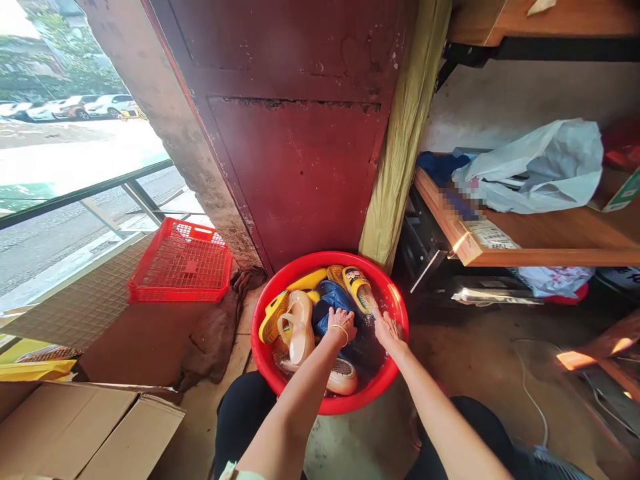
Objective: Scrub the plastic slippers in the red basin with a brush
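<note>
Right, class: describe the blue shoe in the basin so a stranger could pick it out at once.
Find the round red basin on the floor before the dark red door. Among the wet footwear in it, the blue shoe lies near the middle, under the left hand. Its neighbours are yellow or cream; it alone is blue.

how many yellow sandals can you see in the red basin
3: one yellow sandal at the left rim of the red basin, one along the back, one at back right. More may lie hidden underwater.
</note>
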A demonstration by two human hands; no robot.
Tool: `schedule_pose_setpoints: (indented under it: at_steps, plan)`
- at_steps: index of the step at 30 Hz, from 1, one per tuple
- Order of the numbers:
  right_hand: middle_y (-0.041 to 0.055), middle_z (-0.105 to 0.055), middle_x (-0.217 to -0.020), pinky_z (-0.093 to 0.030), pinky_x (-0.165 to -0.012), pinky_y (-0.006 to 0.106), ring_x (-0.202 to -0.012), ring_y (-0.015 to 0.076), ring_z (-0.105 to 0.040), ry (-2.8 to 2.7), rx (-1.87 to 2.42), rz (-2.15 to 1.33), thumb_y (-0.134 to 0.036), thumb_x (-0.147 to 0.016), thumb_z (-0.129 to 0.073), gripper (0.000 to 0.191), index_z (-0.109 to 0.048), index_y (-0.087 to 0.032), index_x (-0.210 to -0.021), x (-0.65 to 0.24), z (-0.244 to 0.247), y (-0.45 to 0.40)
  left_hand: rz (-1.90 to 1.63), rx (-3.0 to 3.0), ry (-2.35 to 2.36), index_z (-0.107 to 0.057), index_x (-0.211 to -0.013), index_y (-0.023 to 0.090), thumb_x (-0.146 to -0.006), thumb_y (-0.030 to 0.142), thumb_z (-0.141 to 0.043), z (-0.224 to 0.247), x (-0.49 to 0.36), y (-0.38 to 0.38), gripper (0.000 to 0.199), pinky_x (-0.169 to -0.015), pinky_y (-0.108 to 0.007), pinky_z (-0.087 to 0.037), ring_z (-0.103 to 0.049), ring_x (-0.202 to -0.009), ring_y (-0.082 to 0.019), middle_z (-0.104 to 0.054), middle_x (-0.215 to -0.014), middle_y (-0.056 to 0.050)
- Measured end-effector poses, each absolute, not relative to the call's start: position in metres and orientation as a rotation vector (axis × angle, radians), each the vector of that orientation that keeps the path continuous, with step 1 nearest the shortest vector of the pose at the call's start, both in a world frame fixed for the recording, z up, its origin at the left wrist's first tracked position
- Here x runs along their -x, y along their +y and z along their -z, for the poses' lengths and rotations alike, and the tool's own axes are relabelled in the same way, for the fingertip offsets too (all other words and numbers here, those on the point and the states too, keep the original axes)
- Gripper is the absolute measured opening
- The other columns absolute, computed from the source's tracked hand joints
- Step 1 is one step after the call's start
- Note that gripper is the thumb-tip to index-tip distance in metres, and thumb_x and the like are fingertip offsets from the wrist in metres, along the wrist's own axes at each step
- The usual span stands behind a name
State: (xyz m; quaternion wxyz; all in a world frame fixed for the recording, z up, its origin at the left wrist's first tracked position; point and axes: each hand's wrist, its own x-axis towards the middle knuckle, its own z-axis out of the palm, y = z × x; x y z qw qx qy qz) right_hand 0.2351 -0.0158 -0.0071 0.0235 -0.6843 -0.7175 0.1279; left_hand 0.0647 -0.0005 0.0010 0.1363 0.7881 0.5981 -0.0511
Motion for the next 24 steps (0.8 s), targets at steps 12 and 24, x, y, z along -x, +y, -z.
schedule_pose_setpoints:
  at_steps: [12, 24]
  plan:
    - [0.0162, -0.072, -0.107, -0.048, -0.084, 0.031, -0.103, 0.0237, -0.069, -2.162, 2.182, -0.332, -0.02, -0.097, -0.047, 0.031, -0.065, -0.012, -0.121, -0.224, 0.0, 0.027, 0.099, -2.044, 1.853, -0.018, -0.159, 0.011, -0.085, 0.046, -0.053, 0.014, -0.063, 0.016, 0.089, -0.112, -0.06, -0.024, -0.049, -0.134, -0.038, -0.065, -0.131, -0.023]
    - [0.0101, -0.07, -0.117, -0.05, -0.081, 0.028, -0.099, 0.0216, -0.067, -2.194, 1.871, -0.247, -0.031, -0.099, -0.045, 0.045, -0.054, -0.023, -0.142, -0.262, -0.019, -0.027, -0.956, -1.361, 1.718, -0.064, -0.128, 0.019, -0.1, 0.05, -0.025, 0.012, -0.041, 0.024, 0.057, -0.103, -0.041, -0.045, -0.065, -0.115, -0.028, -0.072, -0.12, -0.014]
